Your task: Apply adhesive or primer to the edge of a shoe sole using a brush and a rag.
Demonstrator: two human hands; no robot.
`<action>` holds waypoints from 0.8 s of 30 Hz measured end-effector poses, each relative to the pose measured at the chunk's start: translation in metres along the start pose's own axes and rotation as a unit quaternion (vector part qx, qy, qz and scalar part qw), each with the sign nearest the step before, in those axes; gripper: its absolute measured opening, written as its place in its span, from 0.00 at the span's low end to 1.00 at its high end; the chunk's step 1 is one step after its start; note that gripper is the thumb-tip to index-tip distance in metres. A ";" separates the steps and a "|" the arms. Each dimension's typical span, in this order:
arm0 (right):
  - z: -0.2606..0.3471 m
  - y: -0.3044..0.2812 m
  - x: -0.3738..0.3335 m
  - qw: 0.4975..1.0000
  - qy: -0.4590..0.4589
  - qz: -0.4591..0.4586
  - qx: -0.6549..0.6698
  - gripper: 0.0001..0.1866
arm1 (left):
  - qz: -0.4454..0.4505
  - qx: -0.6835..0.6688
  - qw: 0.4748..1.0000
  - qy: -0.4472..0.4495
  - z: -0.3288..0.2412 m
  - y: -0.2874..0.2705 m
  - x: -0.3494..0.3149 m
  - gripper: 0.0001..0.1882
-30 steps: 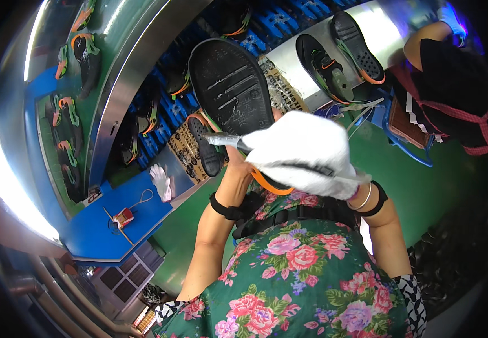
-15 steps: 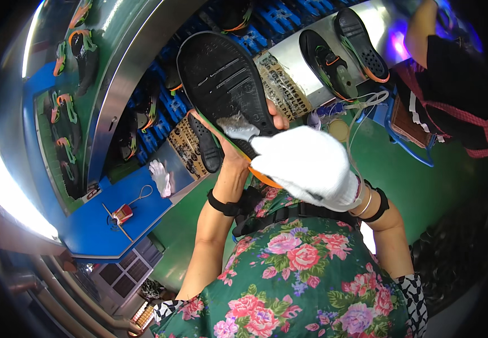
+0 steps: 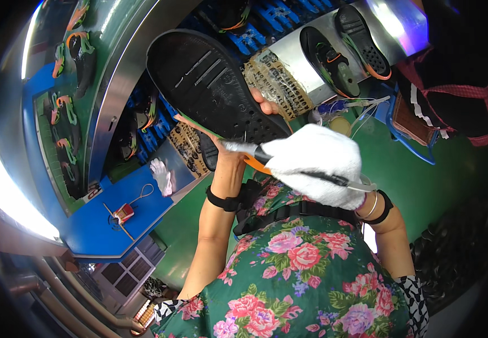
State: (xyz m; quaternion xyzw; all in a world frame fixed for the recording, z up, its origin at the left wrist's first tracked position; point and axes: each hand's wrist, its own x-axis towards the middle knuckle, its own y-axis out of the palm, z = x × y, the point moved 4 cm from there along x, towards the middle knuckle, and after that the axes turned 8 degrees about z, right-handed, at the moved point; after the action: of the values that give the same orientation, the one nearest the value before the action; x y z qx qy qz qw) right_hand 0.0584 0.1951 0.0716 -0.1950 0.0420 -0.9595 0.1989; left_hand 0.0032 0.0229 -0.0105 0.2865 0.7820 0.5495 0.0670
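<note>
A black shoe point(image 3: 201, 81) with an orange and green edge is held up, its sole toward me. My bare left hand point(image 3: 222, 156) grips it around the sides, thumb along the left edge and fingertips over the right edge. In a white knit glove, my right hand point(image 3: 314, 163) is closed around a brush point(image 3: 263, 153) with a dark handle. Its pale bristles are at the left edge of the shoe's lower end, close to my left wrist. Whether they touch the sole, I cannot tell.
Two shoes point(image 3: 329, 62) lie on a steel ledge point(image 3: 294, 50) beside taped cardboard point(image 3: 277, 84). Behind are blue racks point(image 3: 266, 25) with more shoes. A white glove point(image 3: 161, 176) lies by a blue table point(image 3: 106, 225). At right stand a blue-framed stool point(image 3: 410, 132) and a person in dark clothing point(image 3: 464, 73).
The brush has moved from the middle of the sole down to its lower left edge, and its handle now shows. The shoe has shifted left and tilted.
</note>
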 end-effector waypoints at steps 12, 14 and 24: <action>-0.006 -0.003 -0.008 1.000 0.024 -0.013 -0.014 0.12 | -0.025 0.008 1.000 0.002 -0.005 -0.019 -0.006 0.63; -0.003 0.003 -0.009 0.999 -0.002 -0.008 -0.039 0.12 | -0.077 0.027 0.996 0.024 -0.008 -0.022 -0.007 0.73; -0.005 -0.002 -0.011 0.999 0.030 -0.025 -0.027 0.11 | -0.032 0.024 0.999 0.030 -0.014 -0.019 -0.001 0.68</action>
State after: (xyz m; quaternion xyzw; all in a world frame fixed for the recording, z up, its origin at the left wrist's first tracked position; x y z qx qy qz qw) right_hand 0.0649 0.2017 0.0638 -0.1725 0.0691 -0.9680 0.1683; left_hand -0.0089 0.0068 -0.0226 0.2464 0.8055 0.5363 0.0535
